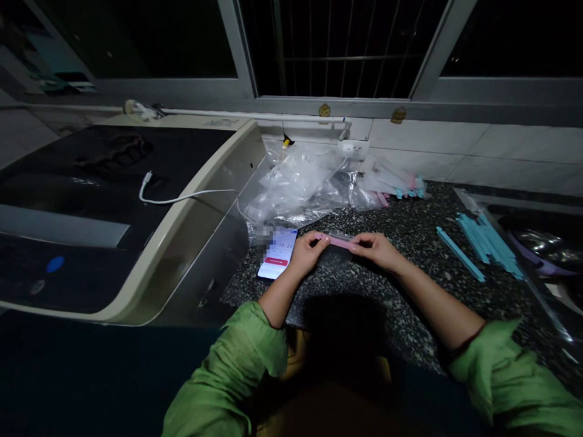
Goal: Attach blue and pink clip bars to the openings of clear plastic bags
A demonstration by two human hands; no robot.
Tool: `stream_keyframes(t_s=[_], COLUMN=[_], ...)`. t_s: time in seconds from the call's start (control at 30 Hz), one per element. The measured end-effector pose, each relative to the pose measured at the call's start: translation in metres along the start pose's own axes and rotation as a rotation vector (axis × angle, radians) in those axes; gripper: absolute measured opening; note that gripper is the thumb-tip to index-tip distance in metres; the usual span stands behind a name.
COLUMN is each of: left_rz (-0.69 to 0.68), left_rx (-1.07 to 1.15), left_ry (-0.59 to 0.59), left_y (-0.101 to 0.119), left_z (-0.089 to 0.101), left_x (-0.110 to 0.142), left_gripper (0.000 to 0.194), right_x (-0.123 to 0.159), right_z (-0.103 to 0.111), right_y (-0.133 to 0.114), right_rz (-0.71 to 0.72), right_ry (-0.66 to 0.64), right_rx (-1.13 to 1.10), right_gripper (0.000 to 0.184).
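A pink plastic strip (339,241) is stretched level between my two hands, above the speckled counter. My left hand (308,250) pinches its left end between thumb and fingers. At the other end, my right hand (377,250) grips the strip the same way. Clear plastic film, perhaps a thin bag, shows around the strip; how it is joined to it I cannot tell. Just left of my left hand lies a lit phone (276,255). Several light blue strips (489,243) lie in a loose pile to the right of my right hand.
Crumpled clear plastic bags (300,182) heap against the tiled wall. Beside them are packed pink and blue strips (396,179). A washing machine (182,243) with a white cable (195,195) stands at left. A sink holding a metal bowl (546,243) is at right.
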State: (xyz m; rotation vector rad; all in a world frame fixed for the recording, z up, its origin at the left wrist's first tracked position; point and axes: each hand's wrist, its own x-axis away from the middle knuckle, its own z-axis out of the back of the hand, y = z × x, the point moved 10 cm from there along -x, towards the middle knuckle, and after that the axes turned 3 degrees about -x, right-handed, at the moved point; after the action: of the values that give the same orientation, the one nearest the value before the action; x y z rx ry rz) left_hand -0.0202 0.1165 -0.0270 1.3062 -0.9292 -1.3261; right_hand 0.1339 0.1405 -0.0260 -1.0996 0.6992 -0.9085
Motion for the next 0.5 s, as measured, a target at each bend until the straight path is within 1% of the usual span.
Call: stream_keyframes(t_s=[0.17, 0.37, 0.43, 0.5], left_rz=[-0.019, 0.007, -0.003, -0.014], left_rx=[-0.012, 0.006, 0.003, -0.028], left_ry=[0.019, 0.054, 0.016, -0.053], left_y=[0.0, -0.002, -0.001, 0.001], left_z=[0.002, 0.004, 0.0, -0.008], left_x=[-0.001, 0.0, 0.0, 0.0], left_gripper=[0.023, 0.028, 0.029, 0.029], right_x=[0.0, 0.0, 0.001, 0.002], right_z=[0.0, 0.001, 0.005, 0.012], right_y=[0.0, -0.004, -0.007, -0.01], right_rz=[-0.001, 0.003, 0.011, 0.017], right_ry=[0.006, 0.028, 0.046, 0.084], right_rx=[-0.014, -0.024, -0.025, -0.035], right_gripper=[0.039, 0.041, 0.042, 0.042])
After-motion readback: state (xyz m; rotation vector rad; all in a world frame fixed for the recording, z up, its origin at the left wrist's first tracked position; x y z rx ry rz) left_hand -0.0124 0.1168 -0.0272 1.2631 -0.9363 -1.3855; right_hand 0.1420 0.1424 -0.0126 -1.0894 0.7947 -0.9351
